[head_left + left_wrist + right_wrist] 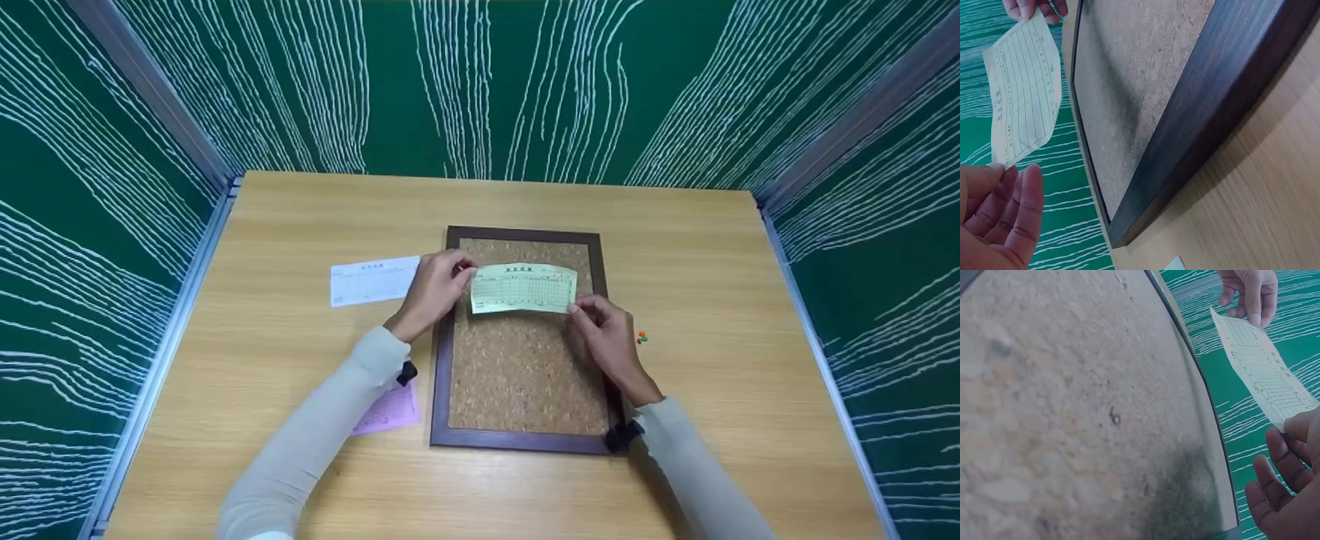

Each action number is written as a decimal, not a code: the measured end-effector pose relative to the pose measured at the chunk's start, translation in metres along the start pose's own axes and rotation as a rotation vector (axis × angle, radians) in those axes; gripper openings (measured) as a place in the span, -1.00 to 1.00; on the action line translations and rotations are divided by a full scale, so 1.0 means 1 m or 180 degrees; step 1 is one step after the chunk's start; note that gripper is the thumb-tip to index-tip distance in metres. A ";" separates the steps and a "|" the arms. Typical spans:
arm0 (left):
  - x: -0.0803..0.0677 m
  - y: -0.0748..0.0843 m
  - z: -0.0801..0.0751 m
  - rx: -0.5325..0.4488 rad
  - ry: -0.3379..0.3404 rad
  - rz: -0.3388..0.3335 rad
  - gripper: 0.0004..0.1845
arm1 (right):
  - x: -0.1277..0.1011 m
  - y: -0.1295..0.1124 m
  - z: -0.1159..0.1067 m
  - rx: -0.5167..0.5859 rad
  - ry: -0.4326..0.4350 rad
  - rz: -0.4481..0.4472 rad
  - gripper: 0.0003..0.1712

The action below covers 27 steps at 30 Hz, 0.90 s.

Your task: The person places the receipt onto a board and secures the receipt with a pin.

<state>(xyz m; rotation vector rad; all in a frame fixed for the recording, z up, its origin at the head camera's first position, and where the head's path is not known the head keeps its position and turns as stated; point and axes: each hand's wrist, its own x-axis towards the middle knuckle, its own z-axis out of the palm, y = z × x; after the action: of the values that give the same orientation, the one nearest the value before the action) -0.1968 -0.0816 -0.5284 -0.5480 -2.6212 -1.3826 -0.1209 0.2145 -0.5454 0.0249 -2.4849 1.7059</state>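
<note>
A pale green printed slip (524,288) hangs above the upper part of a cork board (525,360) with a dark wooden frame (442,360). My left hand (435,289) pinches the slip's left edge and my right hand (604,330) pinches its lower right corner. In the left wrist view the slip (1024,90) runs from my left fingers (1010,197) up to the right hand (1033,8). The right wrist view shows the slip (1261,365) over the cork (1072,410), held between the right fingers (1297,433) and the far left hand (1249,295).
A white slip (373,280) lies on the wooden table (712,247) left of the board. A pink slip (390,411) sits partly under my left forearm. Small coloured pins (641,337) lie right of the frame. Green patterned walls (480,82) close in three sides.
</note>
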 end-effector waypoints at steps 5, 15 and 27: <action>0.006 -0.004 0.005 -0.0013 -0.0088 -0.0019 -0.89 | 0.002 0.005 0.001 -0.0022 0.0022 0.0025 -0.86; 0.009 -0.006 0.015 0.0008 -0.0137 -0.0037 -0.90 | 0.006 0.012 0.001 0.0046 0.0062 0.0120 -0.86; 0.014 -0.008 0.019 0.0073 -0.0208 -0.0097 -0.89 | 0.011 0.019 0.004 0.0018 -0.0009 0.0149 -0.86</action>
<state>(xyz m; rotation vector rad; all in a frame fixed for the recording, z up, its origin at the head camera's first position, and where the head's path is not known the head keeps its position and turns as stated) -0.2114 -0.0667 -0.5422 -0.5619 -2.7042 -1.3638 -0.1335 0.2184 -0.5627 -0.0306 -2.5021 1.7319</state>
